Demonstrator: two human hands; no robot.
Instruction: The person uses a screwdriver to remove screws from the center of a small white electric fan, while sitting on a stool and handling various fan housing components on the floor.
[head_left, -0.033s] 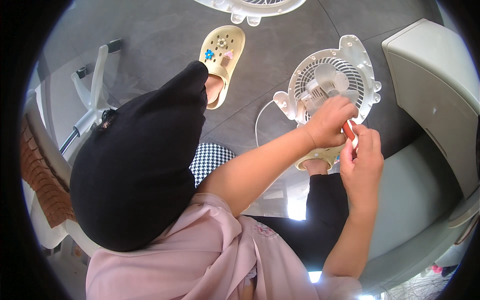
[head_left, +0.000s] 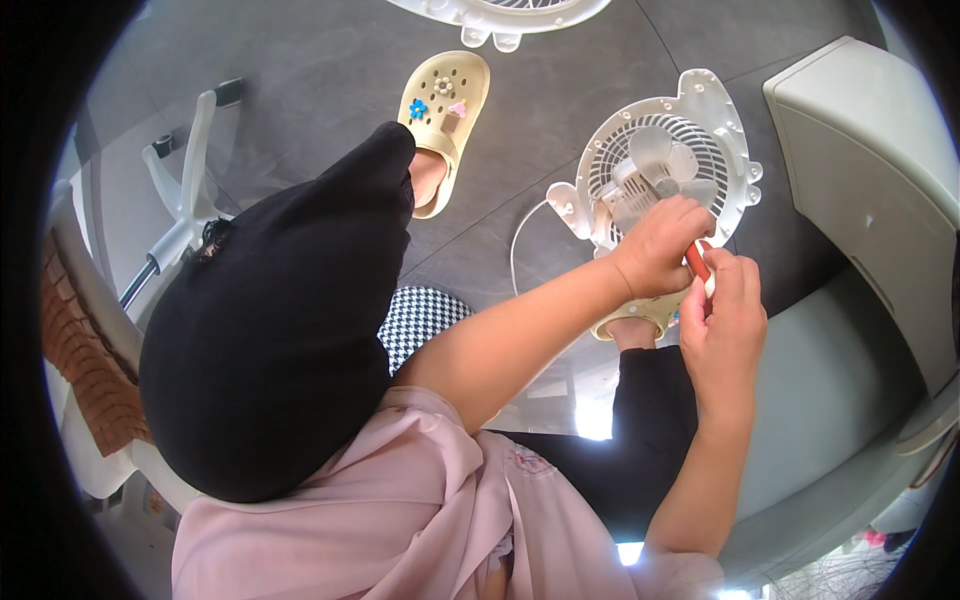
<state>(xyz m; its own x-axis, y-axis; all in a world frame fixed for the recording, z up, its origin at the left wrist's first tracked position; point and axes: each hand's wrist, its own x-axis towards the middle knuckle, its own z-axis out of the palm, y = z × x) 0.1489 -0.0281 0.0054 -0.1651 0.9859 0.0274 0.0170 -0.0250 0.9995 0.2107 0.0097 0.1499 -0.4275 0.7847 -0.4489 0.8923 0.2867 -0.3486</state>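
Observation:
A screwdriver (head_left: 699, 258) with a red and white handle is gripped by both of my hands; its shaft is mostly hidden. My left hand (head_left: 662, 248) is closed around its front part, just over the near edge of a white fan housing (head_left: 744, 150). On the rear of the handle, the fingers of my right hand (head_left: 727, 310) pinch the white end. Face up on the floor, the round grille holds a motor and pale translucent fan blades (head_left: 650, 150). A thin white cord (head_left: 515, 250) runs from the housing's left side.
Another white fan part (head_left: 505, 22) lies at the far edge. Beige clogs (head_left: 447, 95) are on my feet, one right beside the housing. A white cabinet (head_left: 865, 150) stands at right. At left are a white chair base (head_left: 197, 165) and a brown woven seat (head_left: 85, 350).

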